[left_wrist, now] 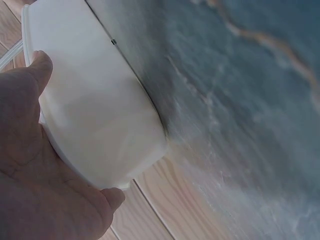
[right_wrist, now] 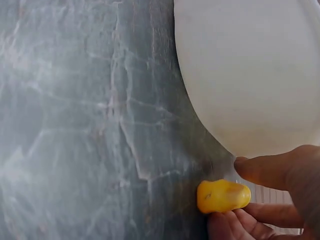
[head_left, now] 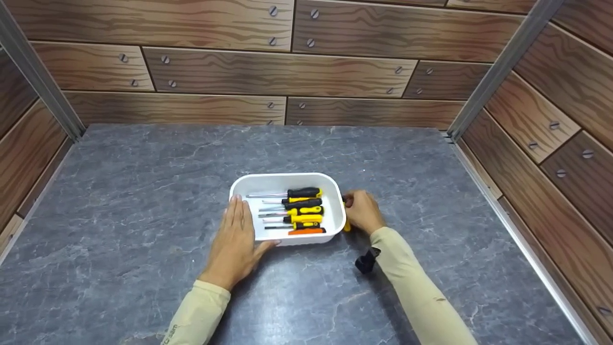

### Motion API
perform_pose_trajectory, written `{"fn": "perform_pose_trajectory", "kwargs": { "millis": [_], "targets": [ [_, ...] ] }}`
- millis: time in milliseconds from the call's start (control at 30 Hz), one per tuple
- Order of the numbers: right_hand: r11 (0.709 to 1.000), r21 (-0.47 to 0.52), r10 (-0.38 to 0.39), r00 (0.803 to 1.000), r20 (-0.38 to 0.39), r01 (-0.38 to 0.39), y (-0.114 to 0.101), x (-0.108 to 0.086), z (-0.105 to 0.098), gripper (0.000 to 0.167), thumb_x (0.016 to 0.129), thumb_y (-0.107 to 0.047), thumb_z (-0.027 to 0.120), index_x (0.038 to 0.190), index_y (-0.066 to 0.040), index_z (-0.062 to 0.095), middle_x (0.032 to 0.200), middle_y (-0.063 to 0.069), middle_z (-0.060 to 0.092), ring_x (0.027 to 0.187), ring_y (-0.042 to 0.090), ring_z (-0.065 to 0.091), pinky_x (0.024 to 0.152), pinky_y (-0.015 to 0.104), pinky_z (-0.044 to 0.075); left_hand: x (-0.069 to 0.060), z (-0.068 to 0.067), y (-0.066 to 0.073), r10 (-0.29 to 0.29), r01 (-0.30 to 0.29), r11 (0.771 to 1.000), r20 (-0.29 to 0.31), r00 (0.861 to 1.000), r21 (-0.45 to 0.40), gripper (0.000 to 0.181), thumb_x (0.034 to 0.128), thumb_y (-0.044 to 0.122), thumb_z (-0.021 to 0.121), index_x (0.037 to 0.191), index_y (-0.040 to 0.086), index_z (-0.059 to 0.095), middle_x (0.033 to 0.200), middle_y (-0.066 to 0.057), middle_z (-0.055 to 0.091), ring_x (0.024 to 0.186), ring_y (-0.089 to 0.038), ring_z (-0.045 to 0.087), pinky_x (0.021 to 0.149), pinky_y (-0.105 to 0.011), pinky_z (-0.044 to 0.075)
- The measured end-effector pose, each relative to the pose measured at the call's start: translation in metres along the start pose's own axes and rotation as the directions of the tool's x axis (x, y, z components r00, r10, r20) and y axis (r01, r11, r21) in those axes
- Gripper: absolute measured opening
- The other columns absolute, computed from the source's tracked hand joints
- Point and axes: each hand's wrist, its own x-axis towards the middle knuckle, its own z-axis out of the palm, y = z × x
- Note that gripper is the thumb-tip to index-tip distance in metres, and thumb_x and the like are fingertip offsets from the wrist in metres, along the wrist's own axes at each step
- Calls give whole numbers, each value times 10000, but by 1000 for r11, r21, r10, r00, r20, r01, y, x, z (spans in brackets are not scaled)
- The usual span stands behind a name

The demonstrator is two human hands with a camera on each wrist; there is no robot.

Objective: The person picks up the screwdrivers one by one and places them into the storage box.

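A white rectangular tray (head_left: 287, 242) lies on the table with several screwdrivers (head_left: 306, 218) side by side in it, their black or yellow handles to the right. An orange tool (head_left: 306, 231) with a black end lies nearest the tray's front wall. My left hand (head_left: 234, 239) rests over the left end, fingers straight across the rim, thumb along the front. Just outside the right end, my right hand (head_left: 365, 211) holds a yellow-handled tool (right_wrist: 223, 196) between thumb and fingers. The fingers and tray hide most of that tool. The right thumb (right_wrist: 270, 170) is at the tray's lower edge.
The grey marbled tabletop (head_left: 143, 191) extends around the tray on all sides. Wood-patterned panels (head_left: 215, 72) stand along its back, left and right, with metal posts (head_left: 503, 72) at the back corners. A black wrist device (head_left: 367, 261) hangs at the right sleeve.
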Motion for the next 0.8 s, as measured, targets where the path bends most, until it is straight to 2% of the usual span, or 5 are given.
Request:
{"fn": "perform_pose_trajectory", "kwargs": {
  "millis": [300,567,733,800],
  "targets": [
    [1000,-15,-6,1000,-10,5,0,1,0,288,831,-158,759,1060,17,770,787,77,671,759,246,601,738,392,511,0,-1,1,-2,2,1000,3,1000,3,986,944,516,651,1486,-208,258,1567,-395,220,1498,-468,184,1232,-536,188],
    [997,42,60,998,24,-61,3,2,-3,324,841,-118,693,1117,45,747,869,99,710,833,258,639,794,386,533,0,-1,2,-10,10,1000,14,1000,6,995,946,527,642,1489,-208,249,1573,-393,201,1500,-469,171,1231,-541,188],
    [989,125,88,996,-30,-83,3,5,-11,308,841,-89,674,1095,71,742,898,131,725,827,250,644,764,323,521,0,-1,2,-11,11,1000,17,1000,-1,994,944,523,646,1489,-208,251,1574,-390,208,1502,-466,169,1232,-535,190],
    [983,168,81,994,-66,-69,1,7,-16,298,839,-89,695,1079,81,741,890,132,716,813,245,633,736,287,500,0,-2,2,-13,14,1000,16,1000,-4,994,943,520,651,1490,-207,250,1574,-389,210,1502,-465,169,1231,-535,193]
  ]
}}
